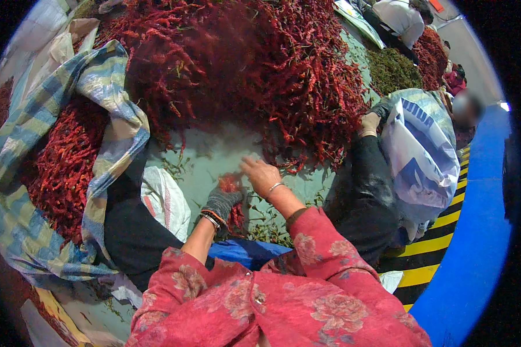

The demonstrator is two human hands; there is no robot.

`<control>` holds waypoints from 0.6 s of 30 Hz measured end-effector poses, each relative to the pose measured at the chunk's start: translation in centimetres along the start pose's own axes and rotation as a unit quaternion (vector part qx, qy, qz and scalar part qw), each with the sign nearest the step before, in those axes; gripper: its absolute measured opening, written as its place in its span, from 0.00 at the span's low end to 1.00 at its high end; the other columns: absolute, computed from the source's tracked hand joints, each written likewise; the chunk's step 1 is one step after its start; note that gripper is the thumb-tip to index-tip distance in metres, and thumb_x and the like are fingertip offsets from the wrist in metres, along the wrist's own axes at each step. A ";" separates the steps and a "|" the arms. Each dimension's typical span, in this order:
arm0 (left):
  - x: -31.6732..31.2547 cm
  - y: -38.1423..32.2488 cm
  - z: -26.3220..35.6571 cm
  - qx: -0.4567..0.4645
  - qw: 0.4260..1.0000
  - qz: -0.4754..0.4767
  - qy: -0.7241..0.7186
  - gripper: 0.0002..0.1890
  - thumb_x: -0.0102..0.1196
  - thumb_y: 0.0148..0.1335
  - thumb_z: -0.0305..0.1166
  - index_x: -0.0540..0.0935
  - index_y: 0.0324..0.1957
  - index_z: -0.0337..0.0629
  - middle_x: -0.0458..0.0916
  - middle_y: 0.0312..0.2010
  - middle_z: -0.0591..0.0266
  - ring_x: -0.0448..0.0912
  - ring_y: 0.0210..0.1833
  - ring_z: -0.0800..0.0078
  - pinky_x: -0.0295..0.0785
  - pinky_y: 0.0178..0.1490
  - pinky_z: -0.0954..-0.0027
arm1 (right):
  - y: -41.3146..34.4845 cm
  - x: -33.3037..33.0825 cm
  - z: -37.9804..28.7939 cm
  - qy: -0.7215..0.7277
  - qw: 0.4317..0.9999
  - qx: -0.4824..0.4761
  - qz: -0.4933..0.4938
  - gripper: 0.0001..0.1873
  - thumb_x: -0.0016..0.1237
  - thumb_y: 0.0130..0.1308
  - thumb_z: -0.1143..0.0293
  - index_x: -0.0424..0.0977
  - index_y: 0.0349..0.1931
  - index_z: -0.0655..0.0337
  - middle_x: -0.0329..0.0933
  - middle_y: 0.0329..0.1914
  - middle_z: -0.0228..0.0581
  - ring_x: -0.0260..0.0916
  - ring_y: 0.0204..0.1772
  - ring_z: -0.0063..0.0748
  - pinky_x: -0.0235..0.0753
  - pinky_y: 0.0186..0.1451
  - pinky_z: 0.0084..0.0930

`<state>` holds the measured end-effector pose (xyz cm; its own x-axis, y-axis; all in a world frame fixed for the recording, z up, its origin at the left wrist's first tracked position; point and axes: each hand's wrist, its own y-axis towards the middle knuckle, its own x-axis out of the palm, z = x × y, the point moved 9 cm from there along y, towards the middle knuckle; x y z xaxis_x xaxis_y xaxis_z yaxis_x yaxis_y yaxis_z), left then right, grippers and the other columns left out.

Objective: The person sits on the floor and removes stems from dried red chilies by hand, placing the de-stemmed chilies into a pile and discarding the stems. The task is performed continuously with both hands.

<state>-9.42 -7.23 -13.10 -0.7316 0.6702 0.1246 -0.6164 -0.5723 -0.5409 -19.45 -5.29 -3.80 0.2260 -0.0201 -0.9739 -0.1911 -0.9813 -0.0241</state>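
Observation:
My left hand [222, 200], in a grey knit glove, grips a small bunch of dried red chili peppers [229, 183]. Some of the peppers hang out below the fist. Just to the right, my bare right hand [262, 177] reaches towards the top of that bunch; motion blurs its fingertips, so whether they pinch anything is unclear. Loose green-brown stems [269, 232] lie on the pale floor [212, 149] beneath and around both hands. Beyond them rises a large heap of red chili peppers [312, 82] with stems on.
At left, a checked woven sack [8, 191] holds red peppers [67, 173]. A white sack [167, 199] lies by my left leg. To the right stand a printed white bag [417, 160], a stem pile [393, 71] and another person [466, 106]. Yellow-black striping [425, 251] borders blue flooring [482, 225].

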 end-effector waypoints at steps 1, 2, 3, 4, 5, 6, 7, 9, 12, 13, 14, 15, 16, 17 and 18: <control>-0.3 -0.3 -0.1 0.005 1.000 -0.002 0.018 0.19 0.64 0.41 0.29 0.77 0.39 0.40 0.79 0.33 0.66 0.75 0.34 0.73 0.71 0.40 0.71 | 0.1 1.1 0.5 -0.011 0.999 0.013 -0.027 0.10 0.42 0.51 0.75 0.68 0.36 0.55 0.70 0.36 0.36 0.68 0.43 0.39 0.73 0.37 0.33; -0.6 -0.4 -0.2 0.009 0.999 -0.005 0.037 0.19 0.64 0.41 0.29 0.76 0.40 0.40 0.79 0.34 0.65 0.75 0.34 0.73 0.71 0.40 0.71 | 0.1 2.1 1.1 -0.022 0.998 0.027 -0.054 0.09 0.42 0.51 0.75 0.67 0.34 0.56 0.70 0.34 0.36 0.68 0.43 0.40 0.73 0.36 0.33; -0.8 -0.5 -0.2 0.013 0.998 -0.010 0.054 0.20 0.63 0.41 0.29 0.76 0.40 0.40 0.79 0.34 0.65 0.75 0.34 0.73 0.71 0.41 0.71 | -0.1 3.1 1.7 -0.033 0.995 0.041 -0.083 0.08 0.42 0.51 0.75 0.67 0.33 0.56 0.70 0.33 0.36 0.69 0.43 0.40 0.73 0.36 0.33; -1.4 -0.5 -0.6 -0.010 0.999 0.006 0.034 0.20 0.64 0.41 0.29 0.76 0.40 0.40 0.79 0.34 0.65 0.76 0.34 0.72 0.71 0.40 0.71 | -0.2 2.6 2.0 -0.016 0.999 0.032 -0.038 0.06 0.43 0.51 0.73 0.67 0.31 0.57 0.71 0.32 0.37 0.69 0.41 0.41 0.73 0.35 0.34; -1.9 -0.4 -1.0 -0.033 0.999 0.022 0.014 0.20 0.64 0.41 0.29 0.76 0.40 0.39 0.79 0.34 0.64 0.76 0.34 0.72 0.71 0.40 0.71 | -0.6 2.8 3.1 0.004 0.997 0.065 -0.034 0.05 0.43 0.52 0.73 0.67 0.31 0.57 0.71 0.32 0.38 0.69 0.39 0.42 0.72 0.35 0.35; -2.4 -0.4 -1.4 -0.056 0.998 0.037 -0.007 0.19 0.64 0.41 0.28 0.76 0.39 0.39 0.79 0.34 0.64 0.76 0.34 0.72 0.72 0.39 0.70 | -0.9 2.2 3.7 0.023 0.994 0.098 -0.031 0.05 0.43 0.52 0.73 0.67 0.31 0.57 0.70 0.32 0.39 0.70 0.38 0.43 0.72 0.35 0.36; -2.8 -0.4 -1.9 -0.079 0.995 0.053 -0.028 0.19 0.64 0.41 0.28 0.76 0.39 0.39 0.79 0.34 0.63 0.76 0.34 0.72 0.72 0.39 0.70 | -1.1 1.8 4.4 0.042 0.990 0.131 -0.028 0.04 0.43 0.52 0.72 0.67 0.30 0.57 0.70 0.31 0.40 0.70 0.37 0.44 0.72 0.34 0.36; -2.8 -0.4 -2.3 -0.082 0.989 0.065 -0.109 0.20 0.64 0.40 0.26 0.75 0.40 0.39 0.78 0.34 0.63 0.75 0.33 0.72 0.72 0.37 0.70 | -1.2 2.2 4.6 0.100 0.987 0.127 -0.017 0.08 0.45 0.54 0.67 0.66 0.33 0.55 0.70 0.34 0.41 0.69 0.38 0.47 0.70 0.35 0.40; -2.4 -0.6 -2.5 -0.113 0.988 0.039 -0.095 0.26 0.65 0.38 0.25 0.72 0.43 0.39 0.75 0.36 0.64 0.73 0.35 0.74 0.70 0.39 0.72 | -1.0 4.0 3.0 0.098 0.990 0.097 -0.017 0.13 0.50 0.50 0.66 0.64 0.36 0.54 0.69 0.32 0.42 0.70 0.36 0.47 0.71 0.32 0.41; -2.3 -0.6 -2.5 -0.118 0.990 0.032 -0.076 0.25 0.65 0.38 0.25 0.72 0.43 0.39 0.76 0.36 0.65 0.73 0.34 0.74 0.70 0.39 0.72 | -0.7 4.7 2.8 0.087 0.990 0.107 -0.026 0.13 0.50 0.50 0.66 0.65 0.36 0.55 0.69 0.32 0.42 0.70 0.36 0.48 0.71 0.32 0.41; -2.0 -0.5 -2.5 -0.123 0.990 0.025 -0.056 0.25 0.65 0.38 0.26 0.72 0.43 0.39 0.76 0.35 0.65 0.73 0.34 0.74 0.70 0.39 0.71 | -0.5 5.2 2.8 0.075 0.990 0.117 -0.035 0.13 0.50 0.50 0.66 0.65 0.35 0.55 0.69 0.32 0.43 0.70 0.35 0.48 0.71 0.32 0.42; -1.9 -0.5 -2.3 -0.128 0.991 0.017 -0.037 0.25 0.65 0.39 0.26 0.73 0.43 0.39 0.76 0.35 0.65 0.73 0.34 0.74 0.70 0.39 0.71 | -0.4 5.9 2.9 0.063 0.989 0.128 -0.044 0.12 0.50 0.50 0.66 0.65 0.35 0.55 0.69 0.32 0.43 0.70 0.35 0.49 0.71 0.32 0.42; -1.9 -0.8 -2.5 -0.155 0.987 0.005 0.032 0.24 0.64 0.41 0.28 0.72 0.43 0.40 0.76 0.35 0.67 0.73 0.35 0.73 0.70 0.40 0.71 | -0.1 6.3 3.3 0.052 0.987 0.148 -0.047 0.09 0.49 0.50 0.67 0.67 0.31 0.57 0.68 0.32 0.43 0.71 0.35 0.50 0.71 0.31 0.43; -1.9 -0.9 -2.3 -0.154 0.987 0.004 0.038 0.24 0.62 0.42 0.27 0.71 0.44 0.41 0.76 0.37 0.66 0.73 0.37 0.73 0.69 0.41 0.71 | -0.2 6.5 3.7 0.058 0.986 0.148 -0.044 0.09 0.48 0.51 0.67 0.67 0.31 0.57 0.69 0.31 0.45 0.71 0.35 0.51 0.71 0.31 0.43; -1.7 -1.6 -1.1 -0.155 0.987 0.004 0.043 0.24 0.61 0.43 0.27 0.71 0.46 0.41 0.75 0.39 0.65 0.72 0.39 0.73 0.68 0.43 0.70 | -0.4 6.4 3.9 0.066 0.986 0.147 -0.043 0.08 0.48 0.52 0.67 0.67 0.30 0.58 0.69 0.30 0.46 0.71 0.34 0.52 0.70 0.31 0.43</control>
<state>-6.83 -6.95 -13.31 -0.7001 0.7119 0.0553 -0.4825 -0.4146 -0.7715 -21.64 -4.32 -10.95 0.3716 0.0175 -0.9282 -0.4309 -0.8824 -0.1891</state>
